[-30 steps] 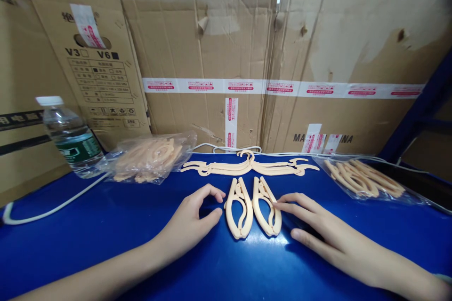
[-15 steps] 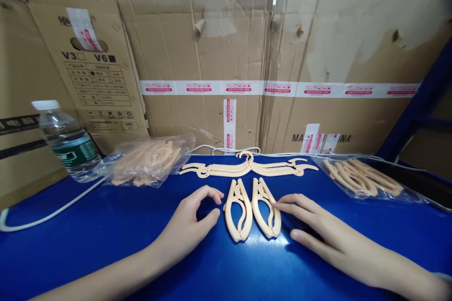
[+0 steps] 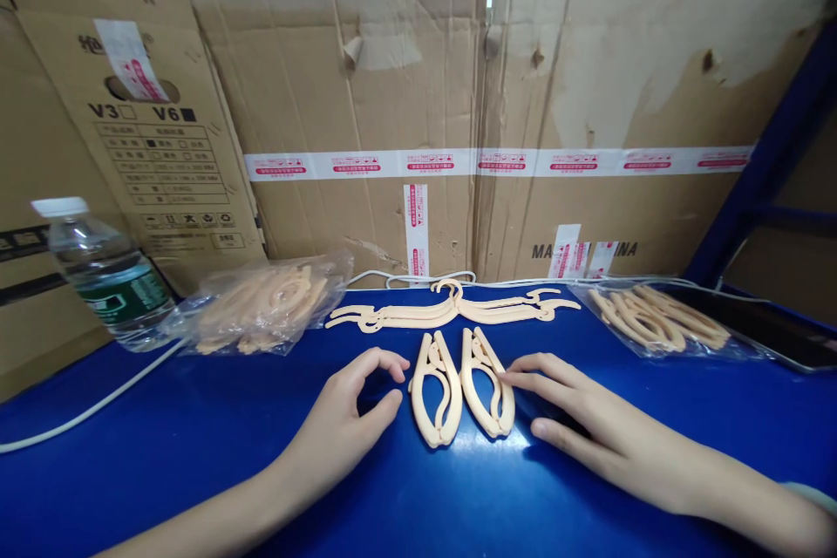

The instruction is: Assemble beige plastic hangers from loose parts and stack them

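Two folded cream plastic travel hangers lie side by side on the blue table, the left folded hanger [image 3: 437,438] and the right folded hanger [image 3: 500,429]. Behind them, an unfolded cream hanger [image 3: 418,314] lies with its arms spread and its hook toward the cardboard. My left hand [image 3: 353,401] rests just left of the left folded hanger, fingers curled, thumb apart, holding nothing. The fingertips of my right hand [image 3: 581,414] are at the right edge of the right folded hanger, seemingly touching it. That hand is open with its thumb apart.
A clear bag of hangers [image 3: 261,309] and a water bottle [image 3: 114,279] stand at the left. Another bagged set of hangers [image 3: 654,323] lies right, beside a dark flat device [image 3: 765,331]. A white cable [image 3: 98,405] crosses the table. Cardboard [image 3: 366,218] walls the back.
The view has turned slightly to the right, so everything appears a little further left. Both hands and the hangers keep the same places relative to each other.
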